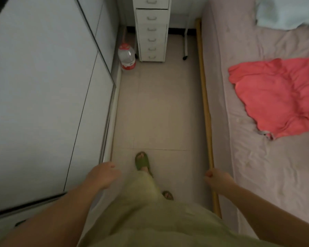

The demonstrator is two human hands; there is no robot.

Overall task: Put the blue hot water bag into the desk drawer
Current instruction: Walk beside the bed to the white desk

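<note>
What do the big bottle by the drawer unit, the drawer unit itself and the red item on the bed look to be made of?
Bottle: clear plastic, likely, see-through with a red cap and label. Drawer unit: white-painted metal or laminate, smooth matte fronts; cannot tell which. Red item: soft cloth, crumpled with folds.

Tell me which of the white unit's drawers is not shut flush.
The second visible drawer from the top of the white drawer unit: its front juts forward, with a dark gap along its upper edge. The drawers below it sit flush.
</note>
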